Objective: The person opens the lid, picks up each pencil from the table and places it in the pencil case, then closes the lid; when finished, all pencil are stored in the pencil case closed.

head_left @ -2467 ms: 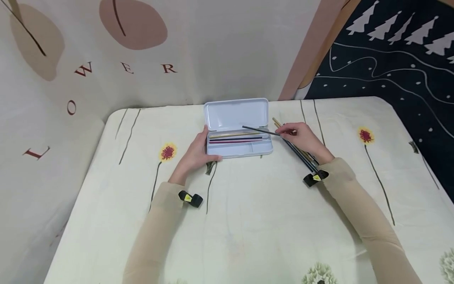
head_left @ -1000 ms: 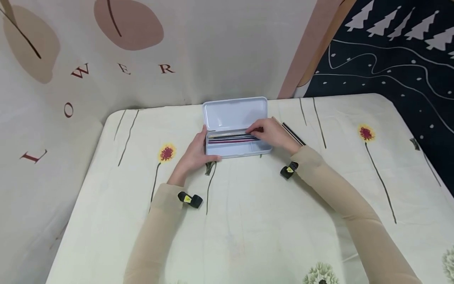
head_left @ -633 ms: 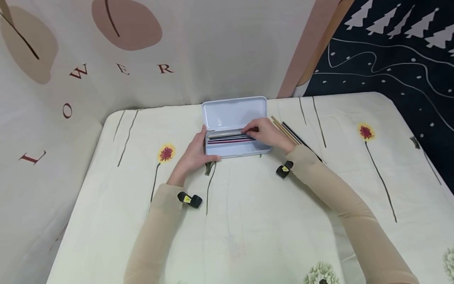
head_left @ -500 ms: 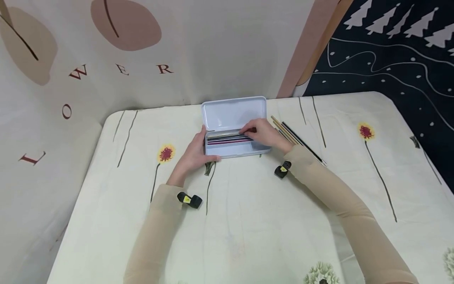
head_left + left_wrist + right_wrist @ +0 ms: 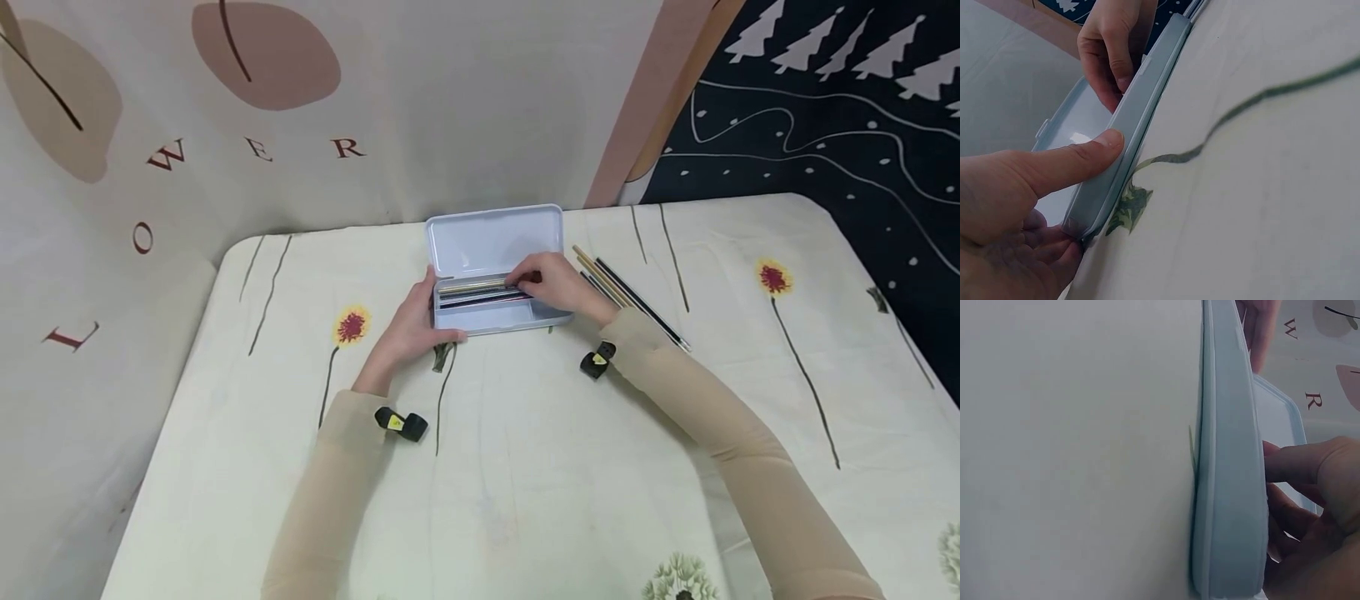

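A pale blue pencil case [image 5: 495, 242] stands with its lid raised near the back edge of the table. In its rear compartment lie several slim pencils [image 5: 472, 294], gold and dark. My left hand [image 5: 411, 321] grips the case's left end; in the left wrist view its thumb presses the front wall and the fingers curl round the end. My right hand [image 5: 553, 281] reaches into the case from the right, fingertips pinching at a pencil among the others. The case's front wall [image 5: 1235, 456] hides the fingertips in the right wrist view.
Several loose pencils [image 5: 633, 292], gold and black, lie on the tablecloth [image 5: 525, 467] beside the right wrist, partly under the right sleeve. A printed curtain [image 5: 487, 117] hangs behind the table, and a dark tree-patterned cloth [image 5: 825, 142] is at the right.
My right hand carried a dark pencil leftward into the case, then slid slightly further left. The pencils inside have shifted, and the magenta one barely shows now. My left hand stays on the case.
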Available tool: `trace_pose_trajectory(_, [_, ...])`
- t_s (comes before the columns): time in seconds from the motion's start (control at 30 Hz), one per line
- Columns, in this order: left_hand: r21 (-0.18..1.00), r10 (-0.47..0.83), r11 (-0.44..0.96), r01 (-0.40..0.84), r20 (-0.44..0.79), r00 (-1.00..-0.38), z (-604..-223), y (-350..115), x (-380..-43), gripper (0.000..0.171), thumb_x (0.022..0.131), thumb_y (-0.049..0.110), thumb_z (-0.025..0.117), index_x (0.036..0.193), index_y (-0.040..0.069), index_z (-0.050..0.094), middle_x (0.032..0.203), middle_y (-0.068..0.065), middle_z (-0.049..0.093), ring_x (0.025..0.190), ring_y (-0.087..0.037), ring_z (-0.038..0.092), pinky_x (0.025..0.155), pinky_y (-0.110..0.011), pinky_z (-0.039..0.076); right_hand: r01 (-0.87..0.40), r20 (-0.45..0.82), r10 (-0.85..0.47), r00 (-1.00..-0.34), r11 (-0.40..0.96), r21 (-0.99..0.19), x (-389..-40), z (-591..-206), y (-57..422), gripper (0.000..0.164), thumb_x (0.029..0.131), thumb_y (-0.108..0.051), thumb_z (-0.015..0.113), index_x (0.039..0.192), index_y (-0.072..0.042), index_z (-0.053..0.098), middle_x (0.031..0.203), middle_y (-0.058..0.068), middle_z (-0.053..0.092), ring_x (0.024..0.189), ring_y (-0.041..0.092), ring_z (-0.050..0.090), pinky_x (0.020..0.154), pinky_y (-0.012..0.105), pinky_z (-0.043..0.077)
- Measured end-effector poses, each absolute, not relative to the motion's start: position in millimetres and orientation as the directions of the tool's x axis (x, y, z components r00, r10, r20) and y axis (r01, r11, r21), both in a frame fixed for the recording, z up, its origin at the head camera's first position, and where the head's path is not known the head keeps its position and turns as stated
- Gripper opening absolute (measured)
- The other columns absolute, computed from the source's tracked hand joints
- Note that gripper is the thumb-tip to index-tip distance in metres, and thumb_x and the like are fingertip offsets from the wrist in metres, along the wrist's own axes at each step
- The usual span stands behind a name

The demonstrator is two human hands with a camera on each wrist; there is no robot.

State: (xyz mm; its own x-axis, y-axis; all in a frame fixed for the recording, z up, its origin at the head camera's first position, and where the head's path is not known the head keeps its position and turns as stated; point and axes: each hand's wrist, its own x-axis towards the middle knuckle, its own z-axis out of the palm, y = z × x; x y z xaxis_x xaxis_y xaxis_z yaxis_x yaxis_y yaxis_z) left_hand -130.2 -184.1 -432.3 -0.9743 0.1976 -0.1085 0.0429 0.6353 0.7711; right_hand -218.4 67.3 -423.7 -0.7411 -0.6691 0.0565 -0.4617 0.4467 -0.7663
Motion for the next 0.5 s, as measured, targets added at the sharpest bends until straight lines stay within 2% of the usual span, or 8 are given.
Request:
trace_pose_trajectory(0.2, [0.781,0.210,0.620,0.075,-0.074,-0.975,-431,-185,-132,0.117,0.073,0.015,0.086,0.156,0.012,0.004,0.145,-0.020,0.034,0.133,-0.032,0.033,0.111,-0.047,0.024,-0.456,0.012,-0.689,-0.725,0.466,-0.758,-217,-421,73,0.021,0.089,0.007,0.059,0.107,0.006,0.070,0.106,0.017,0.069,0.097,0.027,0.060,0.083,0.037,0.048])
trace_pose_trajectory(0.4, [0.767,0.213,0.638,0.063,-0.097,-0.972,-431,-183,-130,0.117,0.074,0.016,0.085,0.155,0.007,0.002,0.145,-0.022,0.034,0.132,-0.033,0.033,0.111,-0.048,0.024,-0.425,-0.040,-0.697,-0.716,0.480,-0.767,-214,-418,80,0.022,0.091,0.004,0.060,0.110,0.004,0.070,0.110,0.015,0.068,0.101,0.026,0.060,0.086,0.038,0.047])
trace_pose_trajectory(0.5, [0.759,0.204,0.649,0.053,-0.106,-0.973,-430,-183,-130,0.118,0.074,0.016,0.086,0.155,0.006,0.001,0.145,-0.023,0.033,0.132,-0.034,0.033,0.111,-0.048,0.024,-0.429,-0.021,-0.687,-0.727,0.477,-0.767,-215,-416,85,0.022,0.091,0.003,0.060,0.110,0.003,0.071,0.110,0.014,0.068,0.098,0.025,0.061,0.084,0.037,0.048])
